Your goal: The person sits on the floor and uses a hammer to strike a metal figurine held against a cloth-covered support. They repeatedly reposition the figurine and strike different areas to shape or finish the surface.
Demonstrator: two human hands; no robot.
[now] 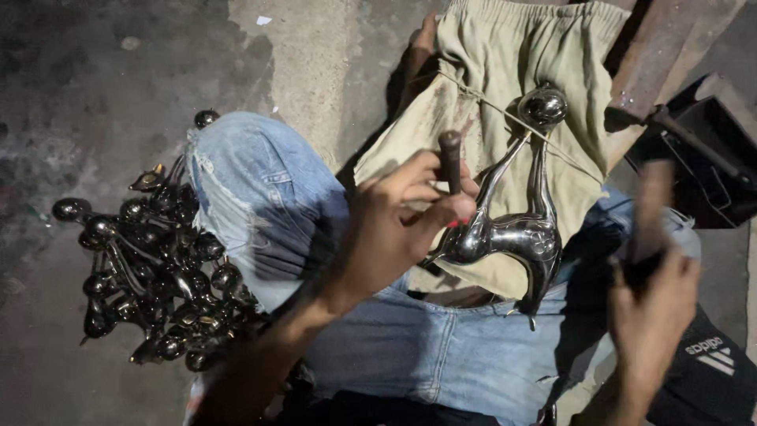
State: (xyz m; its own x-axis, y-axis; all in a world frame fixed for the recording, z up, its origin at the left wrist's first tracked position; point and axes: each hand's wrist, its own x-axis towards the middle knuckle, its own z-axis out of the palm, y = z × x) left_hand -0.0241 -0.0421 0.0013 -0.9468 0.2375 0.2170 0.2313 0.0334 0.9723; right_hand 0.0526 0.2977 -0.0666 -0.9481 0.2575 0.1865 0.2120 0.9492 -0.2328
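My left hand [402, 217] grips a short dark rod [450, 158] upright, its fingers pressed against a shiny metal animal figure [516, 213] that lies on a beige cloth [512, 55] over my lap. The figure has long thin legs and a rounded polished end near the top. My right hand [654, 315] is raised at the lower right, closed around a blurred dark tool [650, 213]. My jeans-clad legs [260, 197] are folded beneath.
A heap of several dark shiny metal figures [158, 260] lies on the concrete floor [95, 95] to the left. A rusty metal bar [654, 55] and a dark metal block [710, 150] sit at the upper right.
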